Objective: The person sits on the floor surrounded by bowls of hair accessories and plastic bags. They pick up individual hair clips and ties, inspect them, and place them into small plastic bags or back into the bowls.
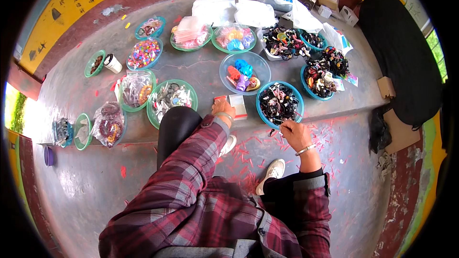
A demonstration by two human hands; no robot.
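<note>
My left hand is at the edge of the raised grey ledge, its curled fingers on a small red-edged plastic bag. Touching or close beside that hand lies a flat clear bag with a red strip. My right hand is closed in a pinch just in front of a blue basket full of dark hair ties. A small dark piece, apparently a hair tie, shows at its fingertips. Behind the bags stands a clear bowl with blue, red and purple bundles.
Green baskets of silver pieces and bagged items stand left. Pink bags, colourful beads and more hair ties are farther back. Red scraps litter the floor around my shoes. A black oblong object leans right.
</note>
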